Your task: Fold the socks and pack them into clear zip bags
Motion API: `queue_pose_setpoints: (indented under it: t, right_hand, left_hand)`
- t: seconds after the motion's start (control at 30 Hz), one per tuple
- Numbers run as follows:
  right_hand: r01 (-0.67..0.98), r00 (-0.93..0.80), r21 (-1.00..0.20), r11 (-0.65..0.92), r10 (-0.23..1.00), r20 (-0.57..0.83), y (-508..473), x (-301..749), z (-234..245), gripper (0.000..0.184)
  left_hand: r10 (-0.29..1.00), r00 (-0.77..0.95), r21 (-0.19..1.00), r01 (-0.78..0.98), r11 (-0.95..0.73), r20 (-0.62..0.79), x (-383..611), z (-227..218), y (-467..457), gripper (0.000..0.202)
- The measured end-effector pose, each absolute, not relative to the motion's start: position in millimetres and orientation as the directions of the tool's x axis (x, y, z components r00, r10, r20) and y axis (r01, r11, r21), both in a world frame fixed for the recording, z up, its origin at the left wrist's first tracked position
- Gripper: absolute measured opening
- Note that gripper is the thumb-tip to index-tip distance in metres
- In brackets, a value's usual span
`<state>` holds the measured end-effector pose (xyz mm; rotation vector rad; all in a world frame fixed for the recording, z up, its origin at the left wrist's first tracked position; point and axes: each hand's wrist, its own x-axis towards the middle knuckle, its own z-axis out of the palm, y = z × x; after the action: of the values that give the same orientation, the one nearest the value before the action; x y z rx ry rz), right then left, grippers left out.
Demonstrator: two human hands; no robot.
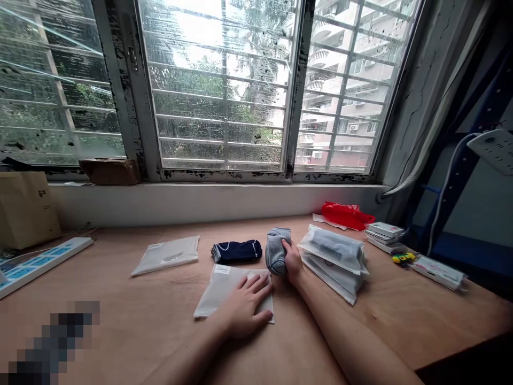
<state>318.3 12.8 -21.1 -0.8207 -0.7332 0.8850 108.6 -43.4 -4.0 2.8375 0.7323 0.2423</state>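
My right hand (294, 262) is closed around a folded bundle of grey socks (276, 251), held upright over the table. My left hand (250, 307) lies with fingers spread on a frosted plastic zip bag (214, 297) that has a white label at its top edge. Just behind that bag rests a folded bundle of navy socks (240, 251) with white lines. Another flat frosted bag (170, 255) is farther left. To the right of my right hand, several filled frosted bags (332, 256) overlap in a pile.
A white power strip (52, 262) and a brown paper bag (28, 208) stand at the left. Red plastic (348, 215), small boxes (385, 232), a yellow-and-black item (404, 259) and a packaged item (438, 271) lie at the right. A barred window (220, 107) rises behind the wooden table (132, 321).
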Motion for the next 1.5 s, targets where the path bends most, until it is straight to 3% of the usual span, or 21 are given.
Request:
queue_pose_setpoints:
  t: [0.1,0.2,0.33,0.5,0.6,0.67,0.73,0.77,0.83,0.9,1.0,1.07,1.13,1.2,1.27,1.37,1.43,1.5]
  right_hand:
    - [-0.364,0.463,-0.846,0.389,0.864,0.198,13,320,-21,0.036]
    - [-0.358,0.466,-0.849,0.388,0.862,0.198,12,321,-21,0.036]
    - [-0.34,0.468,-0.854,0.393,0.859,0.209,11,322,-22,0.036]
    - [-0.335,0.46,-0.859,0.387,0.863,0.209,12,322,-22,0.036]
    - [-0.326,0.471,-0.864,0.384,0.858,0.204,12,323,-23,0.038]
    - [-0.316,0.485,-0.866,0.388,0.85,0.204,12,324,-23,0.039]
    - [-0.31,0.494,-0.865,0.394,0.844,0.207,12,325,-22,0.038]
    - [-0.308,0.496,-0.865,0.395,0.843,0.209,12,326,-22,0.037]
    - [-0.308,0.494,-0.866,0.395,0.844,0.21,12,326,-20,0.036]
    - [-0.312,0.49,-0.865,0.392,0.847,0.207,12,325,-19,0.037]
    - [-0.318,0.48,-0.865,0.387,0.853,0.205,13,325,-18,0.041]
    - [-0.314,0.479,-0.868,0.386,0.853,0.206,14,326,-19,0.042]
    - [-0.306,0.484,-0.871,0.385,0.851,0.206,13,327,-19,0.042]
    - [-0.301,0.488,-0.873,0.384,0.848,0.205,12,328,-17,0.041]
    - [-0.303,0.486,-0.874,0.38,0.85,0.201,11,327,-15,0.041]
    - [-0.31,0.475,-0.877,0.368,0.859,0.193,9,325,-12,0.042]
    - [-0.305,0.469,-0.881,0.362,0.862,0.192,9,324,-12,0.042]
    - [-0.293,0.47,-0.885,0.361,0.861,0.195,9,324,-12,0.042]
  left_hand:
    - [0.494,0.868,0.253,0.467,-0.847,0.052,107,-4,-42,0.072]
    - [0.515,0.848,0.259,0.473,-0.842,0.123,102,-1,-38,0.072]
    - [0.68,0.695,0.21,0.647,-0.733,0.232,86,-1,-27,0.063]
    - [0.768,0.638,0.199,0.748,-0.633,0.047,74,-14,-19,0.071]
    - [0.783,0.621,0.216,0.763,-0.61,0.017,72,-12,-21,0.076]
    - [0.734,0.679,0.243,0.707,-0.664,0.03,70,-4,-26,0.085]
    - [0.576,0.815,0.262,0.545,-0.797,0.058,69,7,-32,0.09]
    - [0.477,0.875,0.259,0.444,-0.858,0.08,68,11,-35,0.082]
    - [0.327,0.935,0.207,0.296,-0.932,0.135,69,17,-40,0.046]
    - [0.267,0.947,0.082,0.256,-0.963,0.18,71,16,-43,0.013]
    - [0.214,0.951,-0.117,0.244,-0.963,0.222,69,10,-43,0.022]
    - [0.224,0.923,-0.129,0.275,-0.953,0.311,64,8,-42,0.026]
    - [0.336,0.832,0.002,0.373,-0.928,0.442,54,13,-40,0.026]
    - [0.537,0.664,0.239,0.49,-0.838,0.52,40,26,-35,0.023]
    - [0.721,0.473,0.474,0.546,-0.691,0.506,24,46,-23,0.023]
    - [0.861,0.212,0.717,0.482,-0.504,0.463,-7,83,8,0.03]
    - [0.903,0.027,0.81,0.432,-0.397,0.429,-32,107,35,0.035]
    - [0.881,-0.104,0.804,0.468,-0.365,0.461,-56,127,59,0.042]
